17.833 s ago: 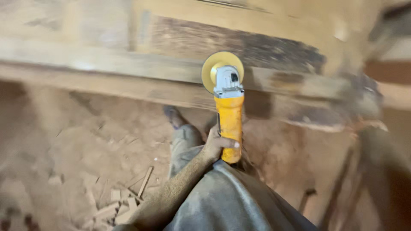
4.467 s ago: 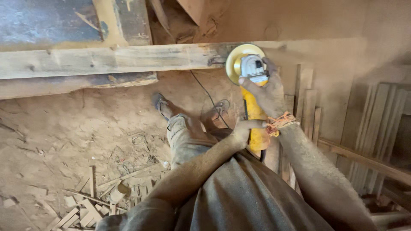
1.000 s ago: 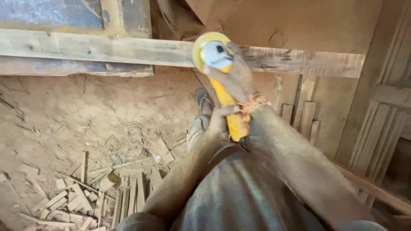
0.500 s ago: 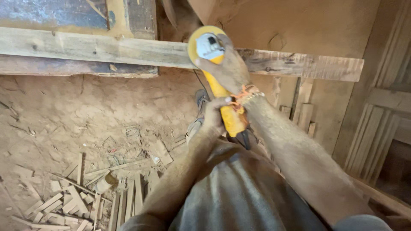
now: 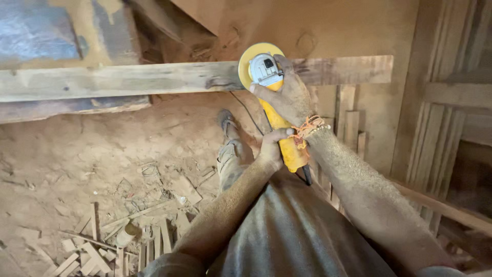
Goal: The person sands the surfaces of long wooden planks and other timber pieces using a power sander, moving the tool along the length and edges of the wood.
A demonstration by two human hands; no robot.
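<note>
Both hands are closed on a yellow angle grinder (image 5: 279, 120): the right hand (image 5: 287, 95) wraps the grey head end, the left hand (image 5: 271, 149) grips the body lower down. Its yellow disc (image 5: 248, 59) meets the long wooden plank (image 5: 128, 79) on the plank's near edge, towards its right end. Offcuts (image 5: 102, 241) litter the sawdust floor (image 5: 77, 159) below, beside a dusty shoe (image 5: 225, 119).

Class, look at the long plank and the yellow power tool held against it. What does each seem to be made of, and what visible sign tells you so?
Plank: rough, unfinished wood, with visible grain and weathered grey-brown patches.
Power tool: the body looks like smooth yellow plastic, the head like grey metal; its yellow disc is probably abrasive material.
</note>
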